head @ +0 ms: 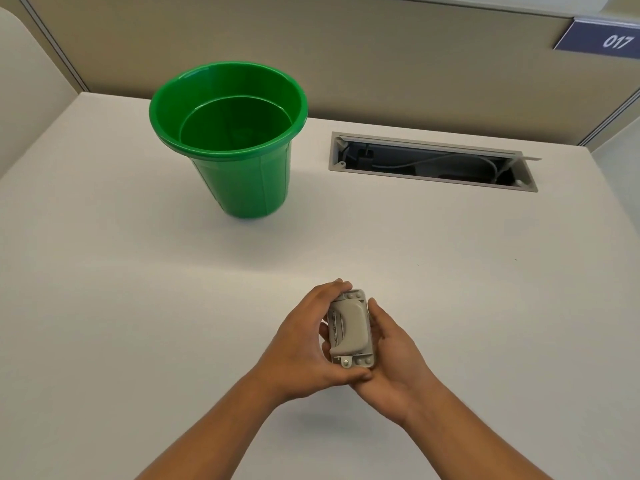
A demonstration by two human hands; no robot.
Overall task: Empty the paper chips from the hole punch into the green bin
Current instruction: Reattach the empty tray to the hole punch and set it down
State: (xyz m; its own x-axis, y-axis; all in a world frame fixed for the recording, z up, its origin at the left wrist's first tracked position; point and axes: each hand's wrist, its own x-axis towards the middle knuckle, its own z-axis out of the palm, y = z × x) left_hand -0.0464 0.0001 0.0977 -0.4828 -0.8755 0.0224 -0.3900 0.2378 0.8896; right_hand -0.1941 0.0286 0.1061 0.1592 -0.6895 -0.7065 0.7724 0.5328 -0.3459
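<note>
Head view: we hold the hole punch (pixel 350 329) between both hands above the near table (pixel 104 271), left hand (pixel 304 344) and right hand (pixel 391 351) each with its grip clamped on it. Its long axis runs near to far. The green bin (pixel 228 109) stands well apart, far and left, nearer our left hand.

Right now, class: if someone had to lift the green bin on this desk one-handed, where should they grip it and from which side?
Grip the green bin by its rolled rim, coming from above on the near side. It stands upright with its mouth open, the lip flares past the tapering wall, and both hands are on the hole punch.
</note>
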